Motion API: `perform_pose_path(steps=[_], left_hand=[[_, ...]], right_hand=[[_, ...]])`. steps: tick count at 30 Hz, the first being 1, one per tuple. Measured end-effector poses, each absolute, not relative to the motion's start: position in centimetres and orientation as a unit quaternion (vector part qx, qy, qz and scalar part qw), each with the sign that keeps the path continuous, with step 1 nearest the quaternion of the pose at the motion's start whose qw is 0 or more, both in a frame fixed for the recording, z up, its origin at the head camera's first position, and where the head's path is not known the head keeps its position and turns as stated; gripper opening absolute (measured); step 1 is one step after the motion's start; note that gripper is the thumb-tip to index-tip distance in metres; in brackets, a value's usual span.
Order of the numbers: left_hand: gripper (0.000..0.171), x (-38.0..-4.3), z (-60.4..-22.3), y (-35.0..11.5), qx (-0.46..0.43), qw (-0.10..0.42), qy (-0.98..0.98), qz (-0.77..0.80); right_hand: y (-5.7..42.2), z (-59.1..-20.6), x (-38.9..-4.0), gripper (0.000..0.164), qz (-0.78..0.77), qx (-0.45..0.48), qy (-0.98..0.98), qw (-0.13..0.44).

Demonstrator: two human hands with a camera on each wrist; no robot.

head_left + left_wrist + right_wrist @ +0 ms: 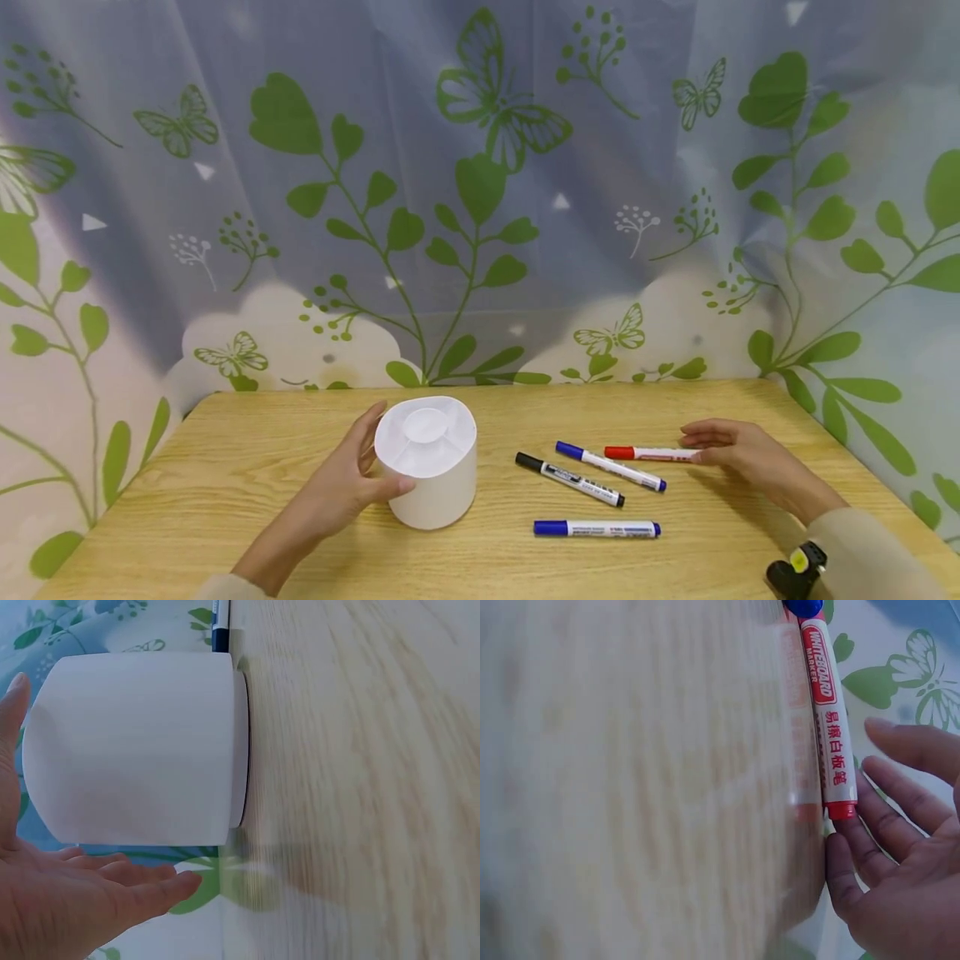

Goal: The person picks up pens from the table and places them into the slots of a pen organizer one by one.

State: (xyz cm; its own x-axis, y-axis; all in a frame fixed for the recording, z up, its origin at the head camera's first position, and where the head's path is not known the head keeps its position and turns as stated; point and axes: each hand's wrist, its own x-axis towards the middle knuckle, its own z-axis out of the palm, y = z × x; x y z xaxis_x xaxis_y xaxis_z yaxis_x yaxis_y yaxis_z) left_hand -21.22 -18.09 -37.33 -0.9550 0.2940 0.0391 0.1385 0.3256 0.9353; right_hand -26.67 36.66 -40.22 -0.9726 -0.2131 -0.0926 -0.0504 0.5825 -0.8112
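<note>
A white pen holder (447,495) with a divided top stands upright on the table. My left hand (330,487) spreads around its left side, thumb at the front and fingers behind; in the left wrist view, a gap shows between fingers and the holder's wall (142,750). At the right, a red-capped whiteboard marker (652,454) lies flat. Beside its tail end my right hand (757,467) has its fingers loosely bent and the thumb apart. The right wrist view shows the fingers by the marker's red end (842,810), with no grip on it.
Between the holder and the red marker lie a black marker (570,479) and a blue marker (611,467), both slanted. Another blue marker (597,529) lies nearer the front. A leaf-patterned curtain (480,250) hangs behind the wooden table (450,575).
</note>
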Motion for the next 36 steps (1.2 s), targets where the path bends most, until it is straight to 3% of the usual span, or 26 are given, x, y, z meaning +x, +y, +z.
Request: perform_pose_path(steps=[36], left_hand=[[0.115,-21.9,-37.6,-17.2,0.120,0.077,0.795,0.589]], right_hand=[[35.1,-41.2,-27.1,0.017,-0.387,-0.103,0.915,0.052]])
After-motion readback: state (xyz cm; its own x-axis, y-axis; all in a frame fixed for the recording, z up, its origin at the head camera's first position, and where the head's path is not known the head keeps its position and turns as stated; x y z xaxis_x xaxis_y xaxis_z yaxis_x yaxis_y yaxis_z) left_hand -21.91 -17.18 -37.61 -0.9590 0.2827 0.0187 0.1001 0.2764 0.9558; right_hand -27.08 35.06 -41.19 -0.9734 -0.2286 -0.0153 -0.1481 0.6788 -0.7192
